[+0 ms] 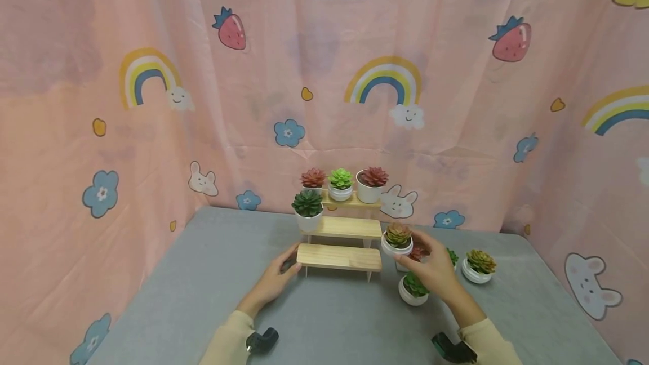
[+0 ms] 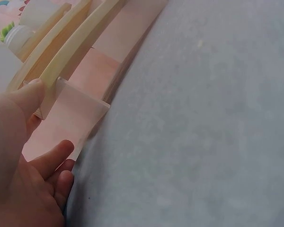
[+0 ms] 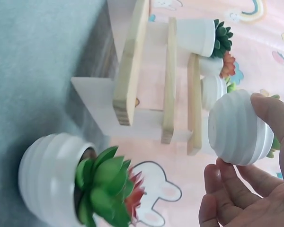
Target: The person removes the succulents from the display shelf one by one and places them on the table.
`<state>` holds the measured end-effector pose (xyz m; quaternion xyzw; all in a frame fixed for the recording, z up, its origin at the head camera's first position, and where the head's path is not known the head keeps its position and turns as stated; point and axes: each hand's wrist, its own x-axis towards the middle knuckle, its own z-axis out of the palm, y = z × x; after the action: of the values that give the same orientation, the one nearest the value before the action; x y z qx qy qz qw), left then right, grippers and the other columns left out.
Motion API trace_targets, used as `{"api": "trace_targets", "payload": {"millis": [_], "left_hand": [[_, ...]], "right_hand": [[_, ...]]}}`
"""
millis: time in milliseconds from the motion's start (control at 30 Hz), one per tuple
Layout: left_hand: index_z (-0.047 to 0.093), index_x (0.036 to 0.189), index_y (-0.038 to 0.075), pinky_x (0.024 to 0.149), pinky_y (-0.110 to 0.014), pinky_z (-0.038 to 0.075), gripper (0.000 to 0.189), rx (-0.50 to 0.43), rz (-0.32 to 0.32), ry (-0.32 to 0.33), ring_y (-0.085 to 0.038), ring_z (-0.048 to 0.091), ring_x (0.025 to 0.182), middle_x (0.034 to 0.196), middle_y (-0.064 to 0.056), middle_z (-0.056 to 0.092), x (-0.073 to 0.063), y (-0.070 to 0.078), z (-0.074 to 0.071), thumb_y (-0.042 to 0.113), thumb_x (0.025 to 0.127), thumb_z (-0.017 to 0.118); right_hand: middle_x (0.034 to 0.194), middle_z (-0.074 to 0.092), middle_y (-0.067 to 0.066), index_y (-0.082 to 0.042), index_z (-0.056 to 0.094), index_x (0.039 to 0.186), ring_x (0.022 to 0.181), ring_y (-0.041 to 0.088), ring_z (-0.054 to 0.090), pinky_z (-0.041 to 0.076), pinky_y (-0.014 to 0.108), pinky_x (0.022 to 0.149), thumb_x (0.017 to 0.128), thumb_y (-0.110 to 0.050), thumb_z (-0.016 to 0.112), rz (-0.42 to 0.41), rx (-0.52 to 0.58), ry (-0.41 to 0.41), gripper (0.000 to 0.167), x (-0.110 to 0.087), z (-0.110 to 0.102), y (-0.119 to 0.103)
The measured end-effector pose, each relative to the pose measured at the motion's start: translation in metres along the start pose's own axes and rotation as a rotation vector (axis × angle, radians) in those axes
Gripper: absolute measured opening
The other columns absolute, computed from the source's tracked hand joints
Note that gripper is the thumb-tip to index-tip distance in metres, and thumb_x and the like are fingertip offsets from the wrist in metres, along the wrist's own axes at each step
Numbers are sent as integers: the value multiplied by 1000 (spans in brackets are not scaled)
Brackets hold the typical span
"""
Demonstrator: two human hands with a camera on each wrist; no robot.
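Note:
My right hand (image 1: 437,266) holds a small white ribbed pot with a reddish-green succulent (image 1: 398,236), raised beside the right end of a three-step wooden stand (image 1: 339,257). In the right wrist view thumb and fingers grip the pot (image 3: 239,127) from both sides. At the stand's left end is my left hand (image 1: 276,276), its thumb and index finger pinching the end of the lowest step (image 2: 54,75). A dark green succulent (image 1: 307,207) in a white pot stands at the left of the middle step. The top step carries a bright green succulent (image 1: 340,182) between two red ones.
On the grey table (image 1: 203,286), right of the stand, a green potted succulent (image 1: 413,289) sits in front of my right hand. A yellow-green one (image 1: 478,266) is farther right; others are partly hidden behind the hand. A patterned pink curtain (image 1: 263,78) hangs behind.

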<state>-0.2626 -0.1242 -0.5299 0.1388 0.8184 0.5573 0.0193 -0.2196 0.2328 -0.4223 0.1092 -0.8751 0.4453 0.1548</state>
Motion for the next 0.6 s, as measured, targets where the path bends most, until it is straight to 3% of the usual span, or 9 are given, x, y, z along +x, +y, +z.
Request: {"api": "trace_targets", "payload": {"millis": [100, 233, 300, 367, 467, 600], "left_hand": [[38, 157, 18, 118, -63, 33, 59, 0, -4, 0, -38, 41, 147, 155, -15, 48, 0, 0, 0, 31, 103, 58], [39, 157, 18, 117, -64, 33, 59, -5, -4, 5, -38, 41, 146, 155, -14, 48, 0, -1, 0, 30, 103, 59], [39, 157, 18, 117, -64, 32, 59, -8, -4, 8, -38, 42, 146, 155, -14, 49, 0, -1, 0, 29, 103, 60], [39, 157, 18, 117, -65, 32, 59, -6, -7, 9, -38, 41, 146, 155, -14, 48, 0, 0, 1, 29, 103, 59], [39, 157, 19, 117, -65, 31, 59, 3, -10, 7, -38, 40, 147, 156, -13, 47, -1, 1, 0, 31, 103, 59], [39, 157, 18, 117, -66, 32, 60, 16, -9, 5, -39, 40, 147, 156, -14, 47, -1, 1, 0, 34, 103, 59]], "right_hand": [[122, 68, 20, 2, 55, 140, 98, 3, 58, 52, 32, 82, 88, -17, 79, 12, -41, 21, 60, -6, -4, 7], [135, 61, 27, 4, 48, 146, 116, 21, 62, 52, 47, 97, 92, -23, 76, 76, -37, 0, 67, -13, -14, 10], [137, 60, 28, 5, 47, 147, 117, 26, 62, 52, 48, 99, 92, -25, 76, 94, -48, 0, 69, -17, -19, 12], [135, 61, 28, 6, 47, 146, 112, 12, 63, 54, 42, 97, 92, -25, 77, 95, -46, 9, 69, -20, -23, 15], [130, 64, 26, 5, 49, 145, 100, -14, 52, 54, 26, 87, 91, -25, 78, 98, -62, 32, 68, -23, -29, 21], [127, 65, 25, 7, 48, 145, 93, -20, 47, 51, 22, 80, 91, -25, 78, 127, -54, 47, 69, -26, -35, 27]]}}
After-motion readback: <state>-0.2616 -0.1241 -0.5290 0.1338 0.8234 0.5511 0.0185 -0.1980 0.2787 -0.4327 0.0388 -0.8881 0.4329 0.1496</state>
